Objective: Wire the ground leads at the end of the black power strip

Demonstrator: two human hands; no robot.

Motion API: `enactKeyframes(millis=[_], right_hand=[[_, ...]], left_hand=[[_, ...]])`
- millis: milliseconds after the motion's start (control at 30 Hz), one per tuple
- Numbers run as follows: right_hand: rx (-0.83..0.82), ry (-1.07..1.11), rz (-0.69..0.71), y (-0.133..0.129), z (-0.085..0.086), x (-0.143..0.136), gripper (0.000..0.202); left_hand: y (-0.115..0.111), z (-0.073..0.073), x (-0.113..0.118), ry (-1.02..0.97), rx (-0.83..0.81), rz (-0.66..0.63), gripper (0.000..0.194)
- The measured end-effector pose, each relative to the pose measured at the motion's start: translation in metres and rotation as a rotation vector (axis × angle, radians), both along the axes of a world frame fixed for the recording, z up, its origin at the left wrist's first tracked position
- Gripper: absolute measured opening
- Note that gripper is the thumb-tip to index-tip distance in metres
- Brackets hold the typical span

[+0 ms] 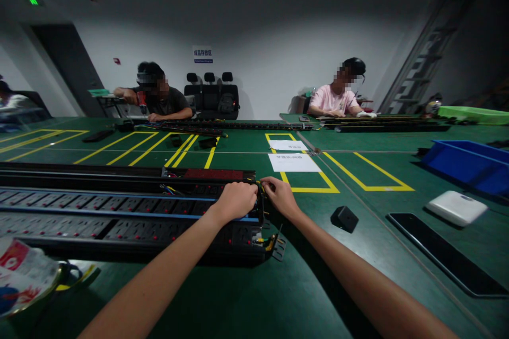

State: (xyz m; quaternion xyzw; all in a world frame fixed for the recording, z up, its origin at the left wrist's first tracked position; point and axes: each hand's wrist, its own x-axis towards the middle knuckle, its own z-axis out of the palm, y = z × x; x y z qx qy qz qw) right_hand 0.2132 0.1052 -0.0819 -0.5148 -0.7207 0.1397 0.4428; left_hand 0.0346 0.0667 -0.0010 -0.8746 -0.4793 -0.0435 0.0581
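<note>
Several long black power strips (pixel 145 230) with rows of sockets and small red parts lie side by side in front of me. My left hand (pixel 237 200) rests over the right end of the strips, fingers curled; what they grip is hidden. My right hand (pixel 279 196) is just beyond that end, thumb and fingers pinched together beside a bit of yellow wire (pixel 260 185); whether the wire is in the pinch is unclear. The nearest strip's end shows loose wires (pixel 261 241) and a black slotted end bracket (pixel 279 249) sticking out.
On the green table (pixel 302 286) to the right lie a small black block (pixel 344 219), a black phone-like slab (pixel 445 254), a white box (pixel 456 207) and a blue bin (pixel 469 167). Paper sheets (pixel 294 162) lie ahead. Two people work across the table. A printed bag (pixel 24 275) is at lower left.
</note>
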Motion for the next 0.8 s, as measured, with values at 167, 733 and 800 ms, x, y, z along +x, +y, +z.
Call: enactKeyframes(millis=[167,733,800], right_hand=[[0.069,-0.007,-0.062,-0.001,0.001,-0.001,0.031],[-0.034,-0.142,-0.139,-0.008,0.01,-0.004,0.035],[-0.039,-0.148,-0.135,-0.007,0.011,-0.003,0.036]], left_hand=[[0.0,-0.001,-0.001,0.006,0.006,-0.006,0.027],[0.001,-0.004,-0.001,0.0,0.013,0.002,0.028],[0.001,-0.003,-0.001,-0.007,0.012,0.006,0.028]])
